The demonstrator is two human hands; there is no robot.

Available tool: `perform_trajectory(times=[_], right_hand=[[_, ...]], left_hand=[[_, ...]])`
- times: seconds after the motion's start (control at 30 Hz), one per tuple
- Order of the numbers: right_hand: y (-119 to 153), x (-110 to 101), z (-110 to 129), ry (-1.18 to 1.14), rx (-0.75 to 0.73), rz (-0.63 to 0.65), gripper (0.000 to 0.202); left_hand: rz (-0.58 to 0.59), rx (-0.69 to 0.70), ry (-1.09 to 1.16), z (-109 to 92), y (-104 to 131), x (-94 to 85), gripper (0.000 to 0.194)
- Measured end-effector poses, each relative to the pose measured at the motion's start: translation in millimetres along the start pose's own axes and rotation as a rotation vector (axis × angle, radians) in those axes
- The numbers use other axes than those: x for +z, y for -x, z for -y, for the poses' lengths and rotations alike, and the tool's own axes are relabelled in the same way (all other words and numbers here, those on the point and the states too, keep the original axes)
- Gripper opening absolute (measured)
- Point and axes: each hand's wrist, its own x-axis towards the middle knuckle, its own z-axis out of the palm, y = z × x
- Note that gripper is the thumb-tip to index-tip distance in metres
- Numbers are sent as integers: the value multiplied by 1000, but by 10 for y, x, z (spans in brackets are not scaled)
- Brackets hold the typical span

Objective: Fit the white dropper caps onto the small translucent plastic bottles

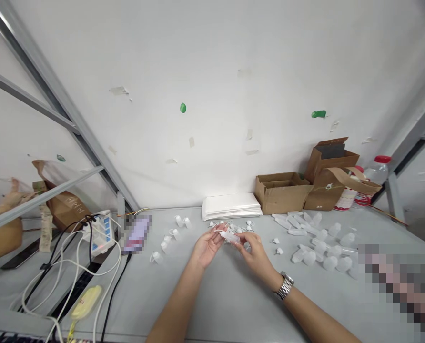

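A small translucent squeeze bottle [230, 237] lies slantwise between my two hands, above the grey table. My right hand [253, 247], wearing a metal watch, is closed on its lower end with thumb and fingers. My left hand [208, 247] is palm up at the bottle's other end, its fingers curled about a small white cap [219, 231] there. The exact contact at that end is hard to make out. Loose white caps [248, 224] lie behind and under the hands, and two more caps [278, 250] lie to the right.
Several capped bottles [165, 245] stand at left. Many uncapped bottles [319, 245] lie and stand at right. Along the wall are white sheets [230, 205], a cardboard box [284, 195] and a paper bag [325, 190]. Cables [78, 264] and a power strip [100, 233] are left, beside another person's arm [5, 224].
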Motion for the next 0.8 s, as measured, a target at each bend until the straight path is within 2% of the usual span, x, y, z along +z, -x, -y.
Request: perform_trajectory(times=[0.43, 0.8], right_hand=[[20, 8, -26, 152, -164, 50, 13], [34, 18, -49, 194, -206, 53, 10]], left_hand=[[-47, 33, -19, 3, -10, -2, 18], [-38, 179, -182, 52, -8, 35, 14]])
